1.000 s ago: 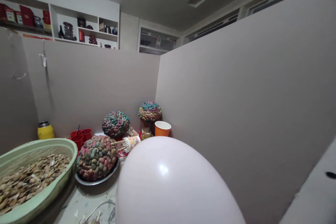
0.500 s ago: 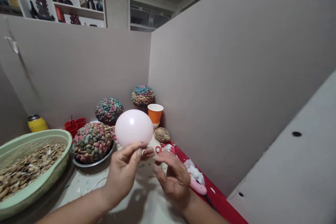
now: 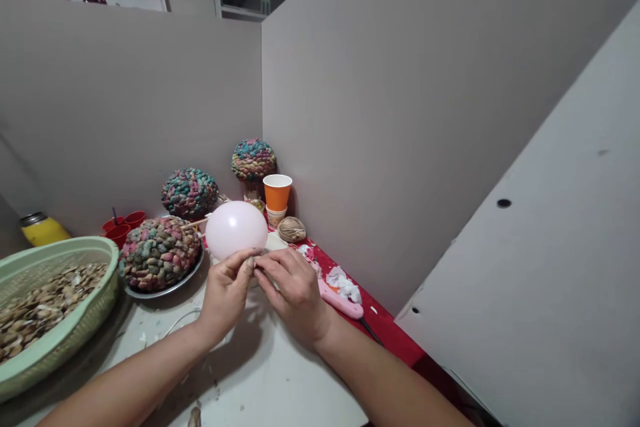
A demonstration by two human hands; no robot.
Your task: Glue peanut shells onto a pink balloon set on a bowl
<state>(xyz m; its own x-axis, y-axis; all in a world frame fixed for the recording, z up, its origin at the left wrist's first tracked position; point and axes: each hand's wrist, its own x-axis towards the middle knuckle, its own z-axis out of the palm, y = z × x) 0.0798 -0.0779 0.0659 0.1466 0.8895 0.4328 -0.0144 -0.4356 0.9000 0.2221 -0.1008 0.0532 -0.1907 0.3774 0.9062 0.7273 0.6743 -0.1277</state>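
Observation:
A pale pink inflated balloon (image 3: 237,229) is held just above the table, its neck end toward me. My left hand (image 3: 228,288) pinches the balloon's neck between thumb and fingers. Against it, my right hand (image 3: 293,285) has its thumb and fingertips closed at the same neck. The fingertips of both hands meet there and mostly hide the neck, so its tied or untied state does not show.
At left stands a green basket (image 3: 107,250) of shells or husks. A knobbly multicoloured dome (image 3: 161,253) rests on a metal plate; two similar domes (image 3: 190,192) stand behind. Orange paper cup (image 3: 277,193), twine ball (image 3: 291,229) and pink glue gun (image 3: 341,300) lie right. Grey partitions (image 3: 400,113) enclose the table.
My right hand has moved left to the balloon's neck, its fingers closing beside my left hand's. The balloon sits slightly lower and further left, and the whole view has shifted.

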